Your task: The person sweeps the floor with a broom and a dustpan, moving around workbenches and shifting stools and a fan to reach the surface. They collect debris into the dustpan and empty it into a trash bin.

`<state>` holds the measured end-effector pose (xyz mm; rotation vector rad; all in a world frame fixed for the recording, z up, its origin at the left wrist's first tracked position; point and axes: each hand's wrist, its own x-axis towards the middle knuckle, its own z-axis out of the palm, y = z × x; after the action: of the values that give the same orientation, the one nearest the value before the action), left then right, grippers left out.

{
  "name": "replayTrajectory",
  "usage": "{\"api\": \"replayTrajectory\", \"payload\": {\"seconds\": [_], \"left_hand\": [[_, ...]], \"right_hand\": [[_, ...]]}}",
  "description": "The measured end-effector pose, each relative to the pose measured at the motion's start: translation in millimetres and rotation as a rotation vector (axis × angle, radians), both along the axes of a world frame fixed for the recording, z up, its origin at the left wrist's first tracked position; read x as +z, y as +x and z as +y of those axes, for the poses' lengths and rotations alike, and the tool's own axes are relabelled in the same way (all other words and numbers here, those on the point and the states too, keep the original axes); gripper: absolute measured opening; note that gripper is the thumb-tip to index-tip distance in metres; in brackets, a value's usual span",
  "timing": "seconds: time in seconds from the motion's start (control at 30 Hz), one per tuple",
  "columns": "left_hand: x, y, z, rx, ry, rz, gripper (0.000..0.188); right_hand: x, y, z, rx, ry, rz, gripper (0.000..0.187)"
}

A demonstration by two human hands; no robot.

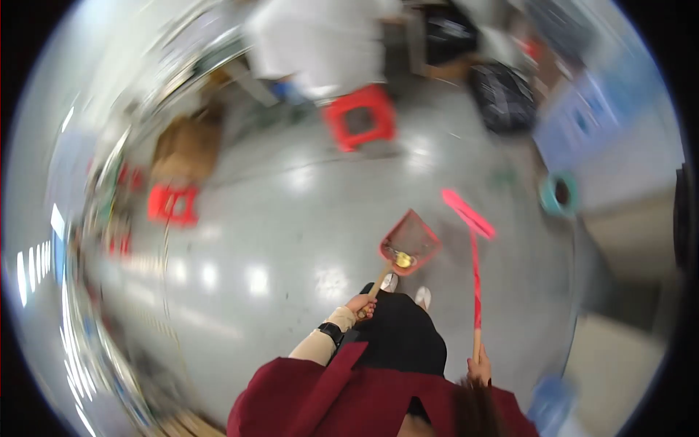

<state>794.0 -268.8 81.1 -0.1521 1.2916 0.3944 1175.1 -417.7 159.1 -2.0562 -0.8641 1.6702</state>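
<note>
My left hand (361, 306), with a dark watch on its wrist, is wrapped round the pale wooden handle of a red dustpan (420, 234). The pan is out in front of my shoes, and a yellowish scrap (403, 259) and small dark debris lie in it. On the right, my right hand (480, 365) grips the wooden end of a broom (477, 284) with a red-wrapped stick. Its bright pink-red head is to the right of the dustpan, apart from it. Blur hides whether the broom head touches the floor.
A red stool (359, 116) stands ahead by a white-covered shape (320, 44); another red stool (173, 204) is at the left near a brown carton (188, 149). Black bags (504, 98), a blue-white box (582, 120) and a teal bin (559, 194) line the right side.
</note>
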Motion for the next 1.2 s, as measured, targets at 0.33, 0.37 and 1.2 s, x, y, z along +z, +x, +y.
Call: {"api": "replayTrajectory", "payload": {"seconds": [0.33, 0.37, 1.2], "left_hand": [[117, -154, -130, 0.737, 0.062, -0.122, 0.014], [120, -174, -136, 0.788, 0.072, -0.112, 0.014], [110, -743, -335, 1.886, 0.119, -0.081, 0.014]], "right_hand": [[62, -114, 146, 0.418, -0.171, 0.004, 0.039], [71, -144, 163, 0.56, -0.139, -0.014, 0.039], [78, -1043, 237, 1.842, 0.093, -0.087, 0.059]]}}
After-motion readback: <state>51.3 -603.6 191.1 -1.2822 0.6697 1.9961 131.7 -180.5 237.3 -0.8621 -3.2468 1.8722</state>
